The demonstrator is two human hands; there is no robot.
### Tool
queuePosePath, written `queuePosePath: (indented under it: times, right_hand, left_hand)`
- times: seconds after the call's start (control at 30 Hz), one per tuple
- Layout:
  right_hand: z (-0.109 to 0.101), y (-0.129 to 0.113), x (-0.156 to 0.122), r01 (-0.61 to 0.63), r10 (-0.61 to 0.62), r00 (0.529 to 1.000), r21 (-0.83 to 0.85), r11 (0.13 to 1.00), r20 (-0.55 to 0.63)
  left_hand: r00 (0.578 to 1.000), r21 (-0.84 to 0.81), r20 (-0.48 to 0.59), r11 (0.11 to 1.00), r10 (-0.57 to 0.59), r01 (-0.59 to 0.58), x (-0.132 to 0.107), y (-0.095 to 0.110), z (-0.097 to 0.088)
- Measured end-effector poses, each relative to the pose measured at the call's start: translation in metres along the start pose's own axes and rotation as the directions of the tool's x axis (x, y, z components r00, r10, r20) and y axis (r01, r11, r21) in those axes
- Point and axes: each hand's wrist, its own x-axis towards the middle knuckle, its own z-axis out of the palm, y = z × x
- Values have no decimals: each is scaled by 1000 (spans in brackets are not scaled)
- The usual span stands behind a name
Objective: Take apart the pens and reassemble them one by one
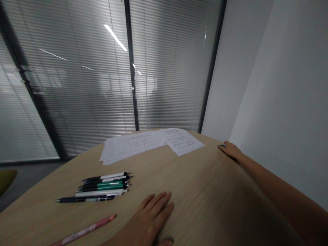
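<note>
My left hand (151, 218) lies flat on the pale wood-grain table (194, 177) near the bottom of the view, its fingers spread and holding nothing. The nearest things to it are a pink pen (84, 230) at its left and a row of several black, white and green retractable pens (97, 188) lying side by side above that. My right hand (229, 150) rests at the table's far right edge, with a small blue spot at its fingertips. Two sets of printed papers (133, 145) (180, 140) lie at the far side of the table between my hands' reach.
Glass walls with grey slatted blinds (77, 85) stand behind the table, and a white wall (282, 85) rises close on the right. The curved table edge runs past my right hand. An olive chair (6, 181) shows at the far left.
</note>
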Motion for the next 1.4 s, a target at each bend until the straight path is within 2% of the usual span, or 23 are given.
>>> queuePosePath:
  times: [0.23,0.33,0.43,0.53,0.63,0.7,0.77,0.8,0.97,1.07,1.2,1.27,1.4]
  right_hand:
    - [-32,6,-11,63,-60,997,60,996,-46]
    - [-42,-2,-32,152,-147,988,89,984,-53]
    - [-42,-19,-68,307,-306,952,128,943,-24]
    - [-39,-45,-120,464,-477,878,179,867,33]
    - [-40,-73,-172,618,-679,711,296,728,184]
    - [-42,-88,-200,650,-729,641,335,682,242]
    - [-45,-100,-218,692,-784,570,371,619,245]
    - [-45,-104,-223,704,-800,557,383,598,225]
    - [-41,-109,-230,736,-824,551,391,553,129]
    - [-39,-108,-229,738,-823,554,385,554,124]
    - [-42,-110,-230,731,-821,557,394,557,126]
    - [-43,-111,-231,724,-817,566,406,558,113]
    - [-44,-112,-232,715,-813,571,417,560,113]
  left_hand:
    - [998,-19,63,1000,-8,10,2,0,2]
    - [998,-39,68,999,-11,13,2,0,2]
    - [997,-46,79,999,-7,10,2,-1,2]
    - [997,-29,81,1000,-2,4,1,-2,4]
    - [997,-8,81,1000,7,-6,1,-2,5]
    - [996,7,86,1000,14,-15,1,-1,5]
    - [996,20,87,1000,19,-21,1,-1,4]
    - [996,27,83,999,21,-24,1,0,4]
    - [998,68,37,996,52,-54,2,-2,-1]
    - [999,182,-40,983,35,-28,4,-12,-9]
    - [987,326,-111,934,-114,145,6,-42,-31]
    - [954,294,-117,908,-276,299,4,-62,-44]
    - [912,258,-118,875,-394,411,-9,-101,-63]
